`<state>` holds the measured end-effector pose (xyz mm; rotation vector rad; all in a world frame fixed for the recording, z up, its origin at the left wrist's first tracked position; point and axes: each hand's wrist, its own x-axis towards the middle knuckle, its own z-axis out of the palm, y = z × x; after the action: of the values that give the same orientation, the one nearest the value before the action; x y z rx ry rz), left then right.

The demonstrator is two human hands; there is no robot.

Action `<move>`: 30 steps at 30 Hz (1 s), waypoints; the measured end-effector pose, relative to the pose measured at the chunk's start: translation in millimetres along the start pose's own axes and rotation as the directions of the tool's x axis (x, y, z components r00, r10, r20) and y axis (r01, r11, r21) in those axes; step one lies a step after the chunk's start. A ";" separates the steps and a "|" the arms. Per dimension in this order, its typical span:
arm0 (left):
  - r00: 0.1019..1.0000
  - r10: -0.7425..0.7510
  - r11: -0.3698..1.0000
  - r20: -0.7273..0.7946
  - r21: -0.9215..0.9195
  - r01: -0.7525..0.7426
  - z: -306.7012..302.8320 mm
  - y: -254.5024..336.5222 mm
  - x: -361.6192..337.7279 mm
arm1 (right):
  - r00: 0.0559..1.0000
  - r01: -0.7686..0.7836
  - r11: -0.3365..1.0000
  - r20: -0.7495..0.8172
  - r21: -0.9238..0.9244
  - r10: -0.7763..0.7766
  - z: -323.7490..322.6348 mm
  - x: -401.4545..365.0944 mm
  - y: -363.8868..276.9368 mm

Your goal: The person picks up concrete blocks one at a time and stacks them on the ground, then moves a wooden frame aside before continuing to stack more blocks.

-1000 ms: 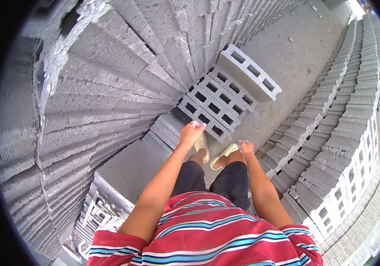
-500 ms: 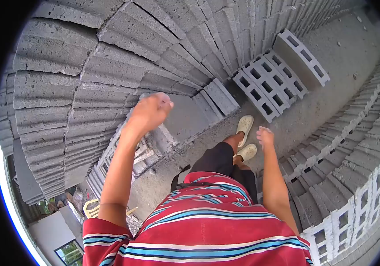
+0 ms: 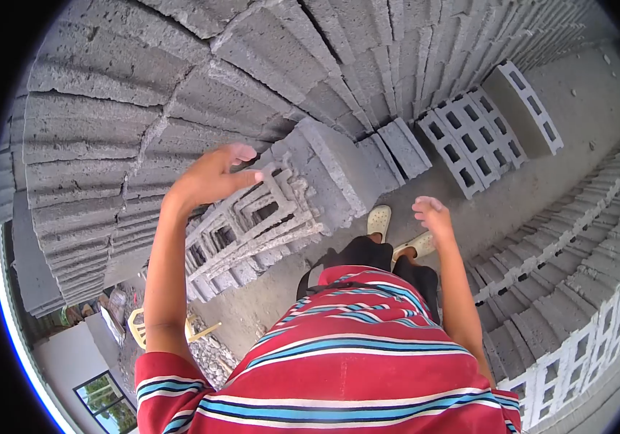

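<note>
Change in the head view: the left hand (image 3: 212, 175), more tightly curled half a second ago, has opened, and the rough block pile (image 3: 273, 237) beside it has come more fully into sight.
Left hand: empty, palm side turned toward the pile, thumb spread well apart from the bent fingers.
Rough block pile: just beyond the left fingertips and running below the hand toward the person's body; its worn ends show squarish openings. The thumb tip overlaps its upper edge in the picture; whether they touch, I cannot tell.
Right hand (image 3: 433, 215): empty, raised over the floor (image 3: 570, 137), fingers slightly bent and a little apart, well away from the pile.
Large grey block (image 3: 331, 163): at the pile's far end, its broad plain face showing, between the two hands but touching neither.
Paired blocks (image 3: 404, 148): side by side, past the large grey block.
Hollow block row (image 3: 476, 145): farther along, openings facing up, with one separate block (image 3: 530, 108) at its far end.
Tall block wall (image 3: 136, 108): grey, stacked in courses, filling the left and top.
Lower block stack (image 3: 570, 275): curving along the right.
Pale clogs (image 3: 378, 220): on the person's feet, between the pile and the right hand.
Yellow chair (image 3: 138, 329): lower left, near loose rubble (image 3: 212, 354).
</note>
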<state>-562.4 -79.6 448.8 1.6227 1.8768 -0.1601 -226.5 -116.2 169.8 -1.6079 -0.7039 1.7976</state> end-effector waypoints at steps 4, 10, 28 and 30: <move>0.990 -0.141 0.983 0.013 0.121 0.138 13.7 -69.9 -48.3 | 0.900 0.434 0.896 0.077 -0.091 -0.429 65.8 -15.3 -49.2; 0.991 -0.119 0.992 0.054 0.037 0.117 52.8 -149.9 -61.2 | 0.513 0.810 0.211 0.488 -0.547 -0.707 177.1 -82.2 -126.8; 0.955 -0.060 0.971 -0.290 0.203 0.122 81.7 -156.2 -68.8 | 0.790 0.609 0.559 0.365 -0.563 -0.493 218.0 -86.5 -98.1; 0.909 -0.005 0.956 -0.416 0.264 0.126 85.3 -148.8 -78.3 | 0.767 0.637 0.534 0.386 -0.557 -0.512 213.7 -85.9 -96.7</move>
<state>-664.5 -221.1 377.6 1.9027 2.3184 -0.1293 -423.6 -112.8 323.3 -1.3347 -1.9004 1.2224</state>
